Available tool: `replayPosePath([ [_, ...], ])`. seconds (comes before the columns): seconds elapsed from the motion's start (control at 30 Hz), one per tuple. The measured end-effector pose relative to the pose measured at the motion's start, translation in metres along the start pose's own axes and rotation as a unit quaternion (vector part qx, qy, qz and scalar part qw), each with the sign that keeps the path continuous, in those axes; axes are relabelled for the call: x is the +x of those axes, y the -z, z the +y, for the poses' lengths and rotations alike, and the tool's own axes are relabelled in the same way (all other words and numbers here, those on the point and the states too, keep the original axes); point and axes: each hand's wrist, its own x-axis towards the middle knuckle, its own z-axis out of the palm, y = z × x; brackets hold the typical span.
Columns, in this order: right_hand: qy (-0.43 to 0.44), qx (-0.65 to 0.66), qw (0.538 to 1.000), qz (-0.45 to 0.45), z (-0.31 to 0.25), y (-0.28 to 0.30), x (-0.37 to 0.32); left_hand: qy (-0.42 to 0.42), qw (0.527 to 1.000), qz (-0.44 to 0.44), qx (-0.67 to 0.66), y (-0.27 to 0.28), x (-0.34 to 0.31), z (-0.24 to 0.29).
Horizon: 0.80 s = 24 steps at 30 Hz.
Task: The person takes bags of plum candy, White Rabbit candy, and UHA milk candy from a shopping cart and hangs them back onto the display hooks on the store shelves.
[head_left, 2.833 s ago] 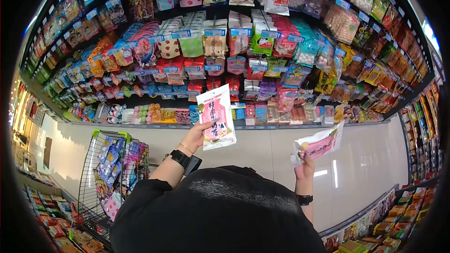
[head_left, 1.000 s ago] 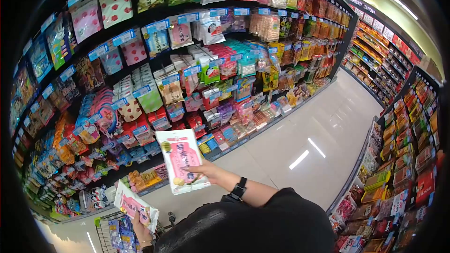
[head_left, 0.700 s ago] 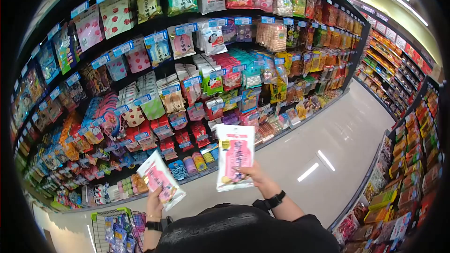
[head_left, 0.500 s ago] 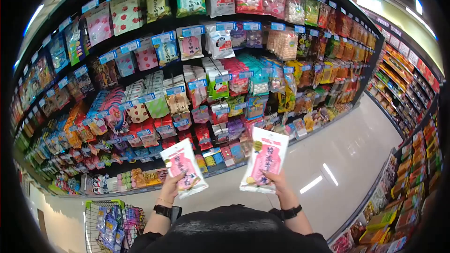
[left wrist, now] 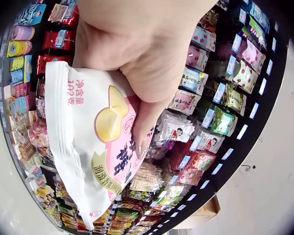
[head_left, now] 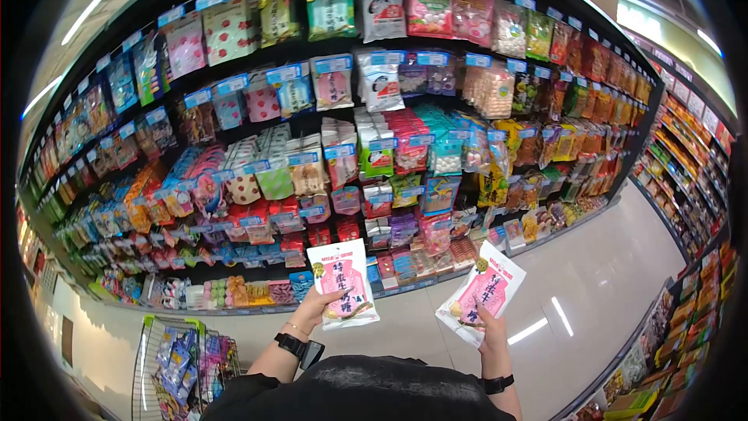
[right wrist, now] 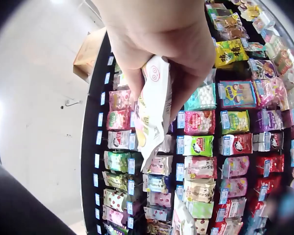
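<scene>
In the head view my left hand (head_left: 313,308) grips a white and pink bag of milk candy (head_left: 343,281) by its lower left side, thumb across the front. The bag stands nearly upright, printed face toward me. My right hand (head_left: 492,333) pinches a matching bag of milk candy (head_left: 481,290) at its lower right edge, and this one leans to the right. A gap separates the two bags. Up close in the left wrist view, the left bag (left wrist: 76,132) looks plump and sealed. The right wrist view shows the right bag (right wrist: 154,105) edge-on between thumb and fingers.
A long shelf rack (head_left: 452,113) of hanging candy bags with blue price tags curves across the front. At lower left stands a wire shopping cart (head_left: 148,359) holding several packets. Another packed shelf (head_left: 701,320) lines the right side. Pale tiled floor (head_left: 592,265) runs between.
The head view has swung about. The left hand has come up from the low left with its bag. The right hand has moved rightward, its bag now tilting right. Both keep hold.
</scene>
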Motion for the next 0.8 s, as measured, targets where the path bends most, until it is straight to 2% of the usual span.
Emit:
replayPosePath([
  [0.07, 0.010, 0.011, 1.000, 0.018, 0.006, 0.009, 0.001, 0.013, 0.999, 0.029, 0.011, 0.001, 0.001, -0.003],
  [0.13, 0.018, 0.019, 0.999, 0.032, 0.008, 0.022, -0.001, 0.008, 1.000, 0.019, 0.022, 0.001, 0.004, -0.008],
  [0.23, -0.009, 0.022, 0.998, 0.050, 0.005, 0.032, -0.008, 0.036, 0.999, 0.020, 0.004, 0.000, 0.009, -0.019],
  [0.43, -0.010, 0.090, 0.990, 0.108, -0.001, 0.049, -0.021, 0.058, 0.998, -0.013, 0.011, -0.016, 0.032, -0.038],
  [0.57, -0.017, 0.062, 0.993, 0.100, 0.016, 0.079, -0.023, 0.080, 0.996, -0.037, -0.003, -0.026, 0.033, -0.041],
  [0.73, -0.008, 0.046, 0.993, 0.111, 0.007, 0.066, -0.034, 0.097, 0.992, -0.075, -0.014, -0.028, 0.039, -0.045],
  [0.8, -0.005, 0.046, 0.993, 0.111, 0.001, 0.061, -0.037, 0.077, 0.994, -0.078, -0.011, -0.027, 0.038, -0.042],
])
